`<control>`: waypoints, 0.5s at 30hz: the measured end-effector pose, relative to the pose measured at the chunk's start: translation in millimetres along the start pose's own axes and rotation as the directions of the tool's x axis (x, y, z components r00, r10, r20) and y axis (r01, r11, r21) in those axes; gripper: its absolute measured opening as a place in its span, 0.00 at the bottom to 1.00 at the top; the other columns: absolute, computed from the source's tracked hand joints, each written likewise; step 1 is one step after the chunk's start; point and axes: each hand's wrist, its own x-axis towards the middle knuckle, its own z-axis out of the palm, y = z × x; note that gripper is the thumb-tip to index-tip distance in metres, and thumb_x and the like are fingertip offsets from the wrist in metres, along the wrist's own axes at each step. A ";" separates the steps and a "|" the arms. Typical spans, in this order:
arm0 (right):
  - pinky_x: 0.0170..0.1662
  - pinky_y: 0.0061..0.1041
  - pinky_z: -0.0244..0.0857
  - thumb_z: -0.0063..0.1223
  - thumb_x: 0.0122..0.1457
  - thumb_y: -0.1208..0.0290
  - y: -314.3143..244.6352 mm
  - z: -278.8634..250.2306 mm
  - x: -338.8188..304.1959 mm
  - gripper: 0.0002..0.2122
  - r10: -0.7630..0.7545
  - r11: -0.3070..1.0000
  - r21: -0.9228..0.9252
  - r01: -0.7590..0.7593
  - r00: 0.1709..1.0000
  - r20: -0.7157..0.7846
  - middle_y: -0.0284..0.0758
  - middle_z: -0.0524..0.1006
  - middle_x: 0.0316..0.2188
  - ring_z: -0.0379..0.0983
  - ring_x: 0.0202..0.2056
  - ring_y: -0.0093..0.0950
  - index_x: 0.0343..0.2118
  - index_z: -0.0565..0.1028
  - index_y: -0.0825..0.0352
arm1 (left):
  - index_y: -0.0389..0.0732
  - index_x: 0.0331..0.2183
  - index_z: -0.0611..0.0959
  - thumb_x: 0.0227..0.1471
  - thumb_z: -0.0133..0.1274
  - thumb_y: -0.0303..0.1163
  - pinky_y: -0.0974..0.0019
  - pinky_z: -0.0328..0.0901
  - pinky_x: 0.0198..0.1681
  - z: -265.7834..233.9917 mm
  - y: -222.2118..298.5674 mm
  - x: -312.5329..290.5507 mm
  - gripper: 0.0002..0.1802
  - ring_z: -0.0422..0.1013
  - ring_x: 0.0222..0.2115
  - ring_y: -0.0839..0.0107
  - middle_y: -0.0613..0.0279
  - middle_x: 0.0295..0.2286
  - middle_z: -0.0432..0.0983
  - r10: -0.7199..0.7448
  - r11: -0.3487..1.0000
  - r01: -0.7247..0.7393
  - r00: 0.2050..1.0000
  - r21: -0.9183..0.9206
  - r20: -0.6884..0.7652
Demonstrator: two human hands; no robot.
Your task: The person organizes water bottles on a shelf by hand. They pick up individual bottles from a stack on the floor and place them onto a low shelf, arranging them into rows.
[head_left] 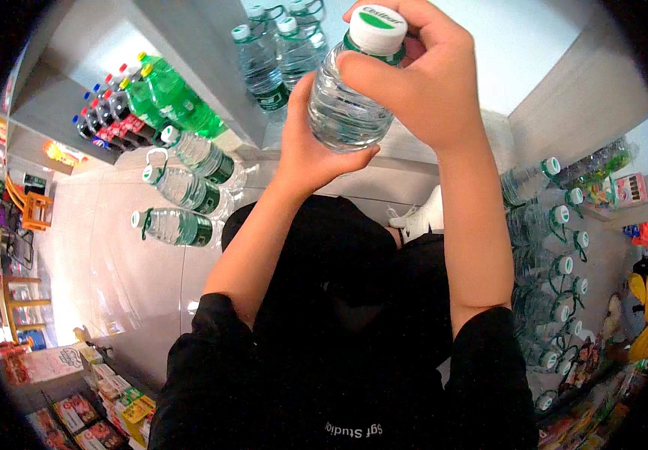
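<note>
A large clear water bottle with a white cap and a green neck ring is held up in front of me, slightly tilted. My left hand cups its lower side and base, fingers wrapped round it. My right hand grips it near the neck, thumb across the front just below the cap. Right behind it, several similar water bottles stand grouped inside a pale shelf compartment. Part of the held bottle is hidden by my hands.
On the floor to my left stand three water bottles. Many more water bottles line my right side. Green soda bottles and dark cola bottles fill the left shelf. A wooden stool and boxed goods are farther left.
</note>
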 end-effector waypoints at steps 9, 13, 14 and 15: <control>0.35 0.18 0.64 0.58 0.39 0.77 113.3 -48.4 0.2 0.13 0.146 0.913 -0.374 -0.160 0.987 -0.065 0.28 0.74 0.27 0.69 0.30 0.17 0.32 0.74 0.68 | 0.34 0.53 0.55 0.23 0.70 0.37 0.63 0.62 0.49 56.2 -83.4 27.0 0.57 0.65 0.46 0.64 0.51 0.45 0.64 -0.197 0.980 0.198 0.975 0.002 0.099; 0.31 0.24 0.67 0.61 0.32 0.66 155.8 -54.5 4.2 0.16 0.145 0.907 -0.379 -0.181 0.982 -0.124 0.33 0.77 0.22 0.74 0.24 0.27 0.28 0.76 0.64 | 0.34 0.53 0.56 0.23 0.70 0.36 0.63 0.62 0.49 64.8 -123.8 29.7 0.56 0.65 0.47 0.63 0.51 0.45 0.65 -0.210 0.978 0.209 0.973 0.017 0.099; 0.31 0.25 0.67 0.61 0.32 0.66 163.4 -55.8 4.5 0.16 0.158 0.902 -0.385 -0.193 0.980 -0.122 0.33 0.77 0.22 0.74 0.24 0.27 0.28 0.76 0.64 | 0.34 0.53 0.56 0.23 0.70 0.36 0.63 0.62 0.49 66.1 -128.6 30.5 0.56 0.65 0.47 0.63 0.51 0.45 0.65 -0.217 0.976 0.216 0.971 0.016 0.100; 0.31 0.25 0.67 0.61 0.32 0.66 170.2 -56.9 4.8 0.16 0.171 0.898 -0.390 -0.205 0.978 -0.120 0.33 0.77 0.22 0.74 0.24 0.27 0.28 0.76 0.64 | 0.34 0.53 0.56 0.23 0.70 0.36 0.63 0.61 0.49 66.9 -132.8 30.9 0.56 0.65 0.47 0.62 0.51 0.45 0.65 -0.231 0.973 0.230 0.967 0.022 0.109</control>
